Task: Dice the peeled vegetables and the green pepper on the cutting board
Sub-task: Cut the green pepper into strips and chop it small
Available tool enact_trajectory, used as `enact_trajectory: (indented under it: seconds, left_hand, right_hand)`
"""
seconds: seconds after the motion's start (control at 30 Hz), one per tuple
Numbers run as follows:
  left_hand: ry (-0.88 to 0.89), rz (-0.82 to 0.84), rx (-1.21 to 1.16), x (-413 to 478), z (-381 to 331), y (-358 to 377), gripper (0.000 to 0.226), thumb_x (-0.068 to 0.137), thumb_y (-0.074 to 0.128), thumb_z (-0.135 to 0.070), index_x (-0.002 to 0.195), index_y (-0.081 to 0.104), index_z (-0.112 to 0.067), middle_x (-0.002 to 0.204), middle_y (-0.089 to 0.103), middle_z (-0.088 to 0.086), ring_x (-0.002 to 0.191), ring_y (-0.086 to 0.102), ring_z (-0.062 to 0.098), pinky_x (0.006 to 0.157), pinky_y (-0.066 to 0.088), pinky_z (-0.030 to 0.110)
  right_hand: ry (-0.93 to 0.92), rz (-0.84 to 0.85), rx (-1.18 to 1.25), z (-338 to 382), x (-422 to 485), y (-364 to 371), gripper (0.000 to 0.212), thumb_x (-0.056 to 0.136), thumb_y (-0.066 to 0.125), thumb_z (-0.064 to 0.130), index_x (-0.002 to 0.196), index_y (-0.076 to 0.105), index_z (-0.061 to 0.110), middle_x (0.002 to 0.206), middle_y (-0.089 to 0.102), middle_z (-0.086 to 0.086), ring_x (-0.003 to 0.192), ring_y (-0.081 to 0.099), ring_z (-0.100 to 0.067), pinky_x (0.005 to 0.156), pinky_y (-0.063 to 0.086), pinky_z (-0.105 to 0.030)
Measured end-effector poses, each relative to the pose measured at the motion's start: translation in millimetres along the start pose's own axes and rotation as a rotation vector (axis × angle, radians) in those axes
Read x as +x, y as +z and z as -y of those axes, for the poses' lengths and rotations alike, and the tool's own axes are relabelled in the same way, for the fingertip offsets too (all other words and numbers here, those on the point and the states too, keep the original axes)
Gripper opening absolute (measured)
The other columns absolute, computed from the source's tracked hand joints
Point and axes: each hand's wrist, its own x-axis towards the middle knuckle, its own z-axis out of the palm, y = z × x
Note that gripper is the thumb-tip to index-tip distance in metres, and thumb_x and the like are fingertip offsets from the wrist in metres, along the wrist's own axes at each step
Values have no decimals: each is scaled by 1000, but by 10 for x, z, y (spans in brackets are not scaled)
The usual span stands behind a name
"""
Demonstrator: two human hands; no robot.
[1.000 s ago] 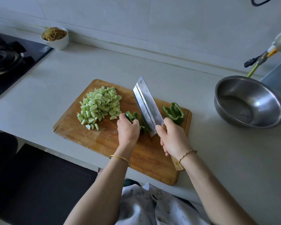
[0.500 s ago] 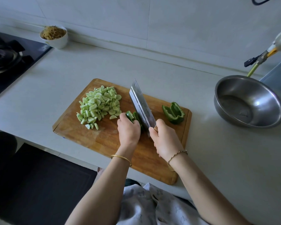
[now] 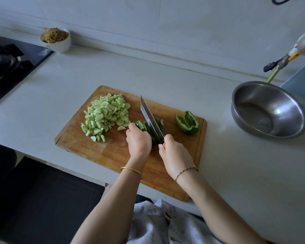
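Observation:
A wooden cutting board (image 3: 113, 152) lies on the counter. On its left part sits a heap of pale green diced vegetable (image 3: 106, 117). In the middle lies a dark green pepper piece (image 3: 143, 126), and my left hand (image 3: 139, 142) holds it down with curled fingers. My right hand (image 3: 175, 155) grips the handle of a cleaver (image 3: 151, 119), whose blade stands edge-down in that pepper piece. Cut strips (image 3: 159, 123) lie just right of the blade. A second pepper half (image 3: 187, 123) rests near the board's right edge.
A steel bowl (image 3: 269, 110) stands on the counter at the right, with a gas valve and hose (image 3: 278, 66) behind it. A white bowl of shredded food (image 3: 55, 39) sits at the back left beside the black stove (image 3: 9, 62).
The cleaver has come down from a tilted, raised position into the pepper piece, and my right hand moved left toward my left hand.

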Motion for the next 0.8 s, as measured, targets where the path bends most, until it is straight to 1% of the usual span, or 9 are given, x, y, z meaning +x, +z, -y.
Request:
enact_trajectory:
  seconds: [0.1,0.2,0.33,0.4,0.47,0.53,0.6,0.7,0.8]
  left_hand:
    - [11,5,9,4,3,-7,49,91,39,-4,139,29,-8,136,39,15,121,41,31,93,41,41]
    - [-3,5,20,15,-13,-7,46,92,40,-7,137,30,-8,134,41,15,120,42,32,94,42,43]
    - [-24,6,24,54,-9,1,44,90,40,-7,133,33,-7,130,43,16,116,44,34,93,47,48]
    - [-27,12,27,66,-6,4,45,88,40,-6,133,33,-7,129,43,17,114,45,35,89,49,51]
    - [-30,18,31,68,-7,1,48,87,40,-6,134,32,-8,129,42,16,113,45,35,86,51,51]
    - [-36,21,32,68,-12,-2,49,86,39,-5,135,31,-9,129,42,15,114,44,35,86,52,51]
    - [-43,21,30,71,-20,-2,50,86,39,-5,135,31,-9,130,41,15,115,43,35,87,51,51]
    - [-51,19,25,64,-33,-3,49,87,40,-5,135,31,-9,130,42,15,115,43,35,85,52,51]
    - [-59,15,33,59,-41,-7,47,88,39,-5,134,32,-8,131,42,16,116,43,36,88,50,51]
  right_hand:
    - [-24,-31,75,-94,-36,0,18,103,39,28,91,39,16,67,44,7,60,51,-15,54,43,-29]
    - [-35,-55,117,-110,-20,-4,20,102,39,29,88,38,15,67,45,5,62,53,-18,55,44,-31]
    - [-42,-81,190,-148,-37,0,25,102,41,29,81,35,15,64,44,3,53,43,-14,49,34,-27]
    - [-49,-110,222,-169,-49,-19,29,101,42,29,76,32,17,62,43,3,52,41,-15,47,33,-28]
    - [-47,-128,260,-172,-44,-53,33,101,43,29,72,28,23,62,43,1,51,41,-18,47,37,-33]
    - [-32,-129,303,-172,-31,-101,33,100,42,30,72,28,23,63,46,-2,51,43,-19,47,45,-37]
    - [-19,-118,317,-171,-26,-143,28,100,42,31,76,33,20,64,48,-4,52,45,-19,48,49,-40]
    - [-12,-85,326,-150,-24,-152,25,101,42,31,81,37,16,66,50,-4,53,47,-19,51,52,-41]
    - [-4,-52,321,-113,-24,-116,23,101,42,31,88,42,11,70,52,-5,56,49,-21,54,53,-42]
